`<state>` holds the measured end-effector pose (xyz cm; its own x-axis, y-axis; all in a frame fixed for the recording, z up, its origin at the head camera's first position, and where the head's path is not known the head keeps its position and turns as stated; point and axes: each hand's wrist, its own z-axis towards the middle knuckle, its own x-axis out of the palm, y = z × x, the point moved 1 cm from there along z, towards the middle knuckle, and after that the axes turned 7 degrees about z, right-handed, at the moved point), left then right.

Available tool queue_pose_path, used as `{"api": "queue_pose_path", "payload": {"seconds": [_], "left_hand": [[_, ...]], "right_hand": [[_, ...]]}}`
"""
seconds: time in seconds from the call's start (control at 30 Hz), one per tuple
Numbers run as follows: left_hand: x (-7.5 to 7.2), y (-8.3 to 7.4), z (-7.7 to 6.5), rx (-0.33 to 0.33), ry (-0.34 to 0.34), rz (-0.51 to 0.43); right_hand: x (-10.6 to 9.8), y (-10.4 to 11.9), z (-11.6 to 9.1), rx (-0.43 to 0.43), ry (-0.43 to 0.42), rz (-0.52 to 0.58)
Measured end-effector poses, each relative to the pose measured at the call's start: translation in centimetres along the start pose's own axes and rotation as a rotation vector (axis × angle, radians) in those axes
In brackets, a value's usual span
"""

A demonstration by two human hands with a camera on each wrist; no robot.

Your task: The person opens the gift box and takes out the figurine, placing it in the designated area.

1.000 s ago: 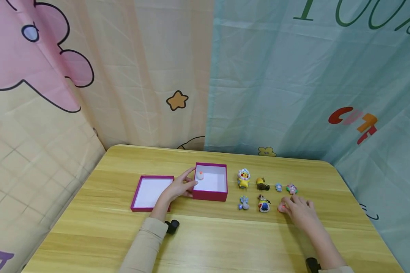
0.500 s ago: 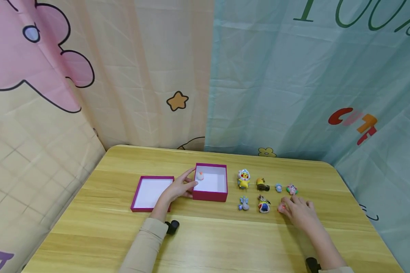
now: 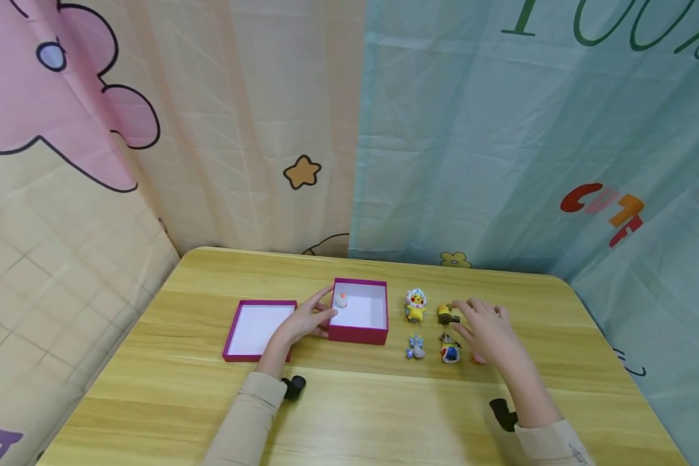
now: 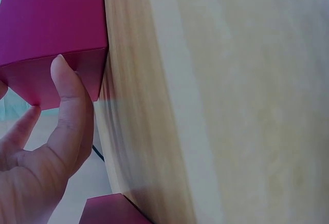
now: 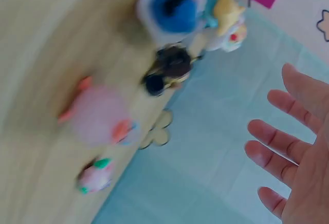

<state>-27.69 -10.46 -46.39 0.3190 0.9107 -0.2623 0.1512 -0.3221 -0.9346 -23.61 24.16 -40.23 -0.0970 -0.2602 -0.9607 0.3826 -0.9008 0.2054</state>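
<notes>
My left hand [image 3: 305, 321] rests against the left side of an uncovered magenta box [image 3: 358, 334]; in the left wrist view its fingertips touch the wall. Inside lies a small white figurine [image 3: 341, 300] with an orange top. My right hand [image 3: 489, 329] hovers over the toys, fingers spread and holding nothing. Nearest its fingertips is a yellow-and-brown figurine [image 3: 444, 314]. Below the hand, a pink round figurine [image 5: 100, 115] shows in the right wrist view, beside a small pink-and-green figurine [image 5: 96, 176]. A blue-and-white figurine [image 3: 450, 351] lies closer to me.
The magenta box lid [image 3: 259, 330] lies inside-up left of the box, partly behind my left forearm. Right of the box are a yellow figurine in a white hood [image 3: 416, 305] and a grey-blue figurine [image 3: 415, 347]. Curtains hang behind the wooden table [image 3: 373, 408].
My right hand has lifted off the pink figurine and moved left and away from me, toward the yellow-and-brown one. The pink figurine stays on the table. My left hand has not moved.
</notes>
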Motion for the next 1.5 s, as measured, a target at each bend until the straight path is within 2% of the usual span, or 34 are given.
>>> {"api": "queue_pose_path", "payload": {"seconds": [0.2, 0.4, 0.6, 0.8, 0.9, 1.2, 1.5], "left_hand": [[-0.1, -0.1, -0.1, 0.001, 0.000, -0.001], [-0.1, -0.2, -0.2, -0.002, -0.002, -0.007], [-0.1, -0.2, -0.1, 0.004, -0.003, -0.008], [-0.1, -0.1, 0.1, -0.007, -0.006, -0.008], [-0.2, -0.7, -0.5, -0.008, 0.004, -0.006], [-0.2, 0.0, 0.1, -0.018, -0.005, -0.005], [-0.2, 0.2, 0.4, 0.001, 0.015, -0.005]], "right_hand": [[-0.1, 3.0, 2.9, -0.074, -0.004, 0.000], [0.7, 5.6, 5.6, -0.123, 0.015, 0.019], [2.4, 7.6, 8.0, -0.208, 0.022, 0.024], [4.9, 9.3, 9.9, -0.291, 0.083, 0.029], [6.1, 10.0, 10.8, -0.336, 0.107, 0.020], [8.3, 11.3, 12.4, -0.419, 0.154, -0.001], [9.1, 11.3, 13.0, -0.422, 0.200, -0.056]]}}
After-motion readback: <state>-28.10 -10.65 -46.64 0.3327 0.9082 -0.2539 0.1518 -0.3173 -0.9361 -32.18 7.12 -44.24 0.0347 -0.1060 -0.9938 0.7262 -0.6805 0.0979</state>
